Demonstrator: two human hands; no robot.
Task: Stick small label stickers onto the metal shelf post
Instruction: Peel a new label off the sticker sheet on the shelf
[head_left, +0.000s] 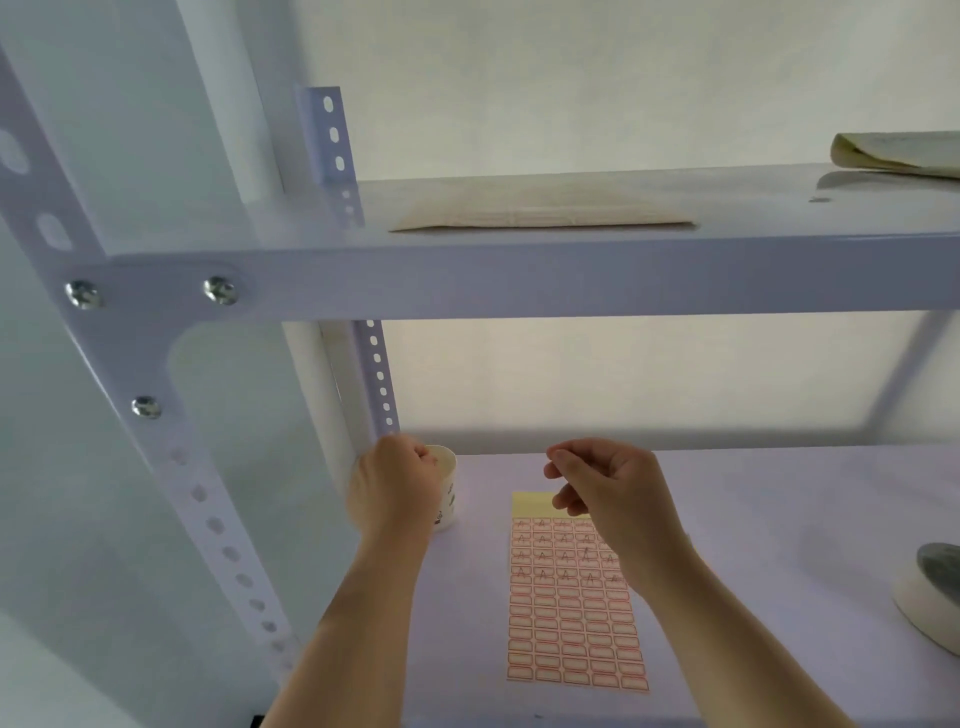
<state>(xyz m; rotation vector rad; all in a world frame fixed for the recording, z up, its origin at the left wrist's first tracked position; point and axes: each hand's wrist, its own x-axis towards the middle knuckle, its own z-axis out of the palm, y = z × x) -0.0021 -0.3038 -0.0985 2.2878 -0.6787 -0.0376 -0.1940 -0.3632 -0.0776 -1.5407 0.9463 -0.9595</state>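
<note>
A sheet of small red-bordered label stickers (571, 618) lies flat on the lower shelf; several of its upper labels carry a handwritten A. My right hand (613, 488) hovers above the sheet's top edge with fingers curled and thumb and forefinger tips together; no sticker shows between them. My left hand (395, 483) is curled into a loose fist at the foot of the rear perforated post (378, 379), its knuckles against the rim of a paper cup (448, 493). The front perforated post (208, 514) slants down the left side.
The upper shelf (519, 283) crosses the view, bolted to the front post, with a flat beige packet (540, 215) and folded paper (898, 150) on it. A roll of tape (930, 592) lies at the right of the lower shelf (779, 519).
</note>
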